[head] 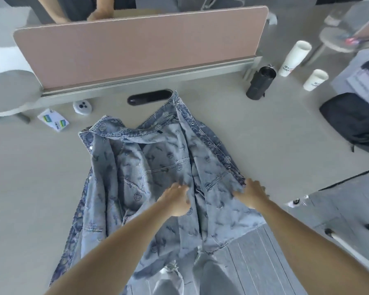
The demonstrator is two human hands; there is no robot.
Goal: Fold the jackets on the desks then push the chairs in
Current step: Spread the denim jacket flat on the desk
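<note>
A patterned blue denim jacket [149,167] lies spread on the grey desk [30,177], collar toward the pink divider, its lower part hanging over the near edge. My left hand [176,200] rests on the jacket's middle, fingers bent into the fabric near the front opening. My right hand [250,194] lies on the right front panel by its buttoned edge, thumb against the cloth. Whether either hand pinches the fabric is blurred. No chair is plainly in view.
A pink divider [136,47] stands along the desk's far side. A black tumbler [260,83], two white cups [295,57] [315,79], a black bag [352,120], a small card pack [53,120] and a white round device [82,106] lie around. Another person's arm shows beyond the divider.
</note>
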